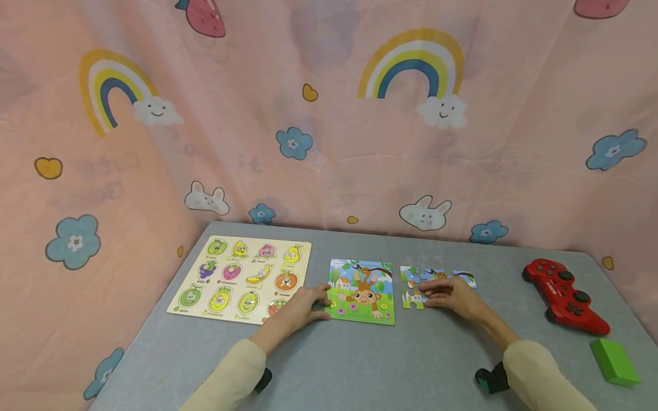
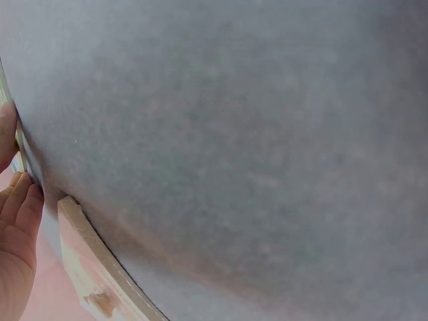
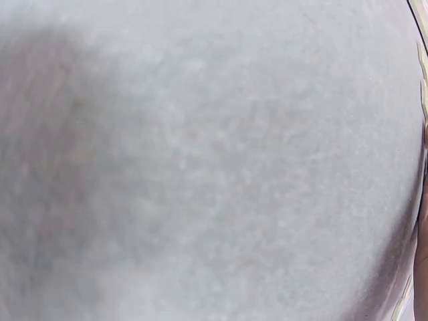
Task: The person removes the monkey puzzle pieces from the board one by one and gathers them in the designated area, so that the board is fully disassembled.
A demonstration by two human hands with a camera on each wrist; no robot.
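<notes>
On the bench (image 1: pixel 370 365), the left hand (image 1: pixel 302 306) is resting relaxed fingers against the monkey puzzle's (image 1: pixel 362 292) left edge; the right hand (image 1: pixel 456 298), apart, is touching loose pieces (image 1: pixel 411 300) rightward (pinching: cannot tell).

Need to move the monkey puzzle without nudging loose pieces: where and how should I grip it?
Pinch the monkey puzzle by its near edge, coming low from the near side, I'd suggest. It lies flat and thin, with bare table along that edge; the loose pieces sit close by its right edge, and the left hand is at its left.
</notes>
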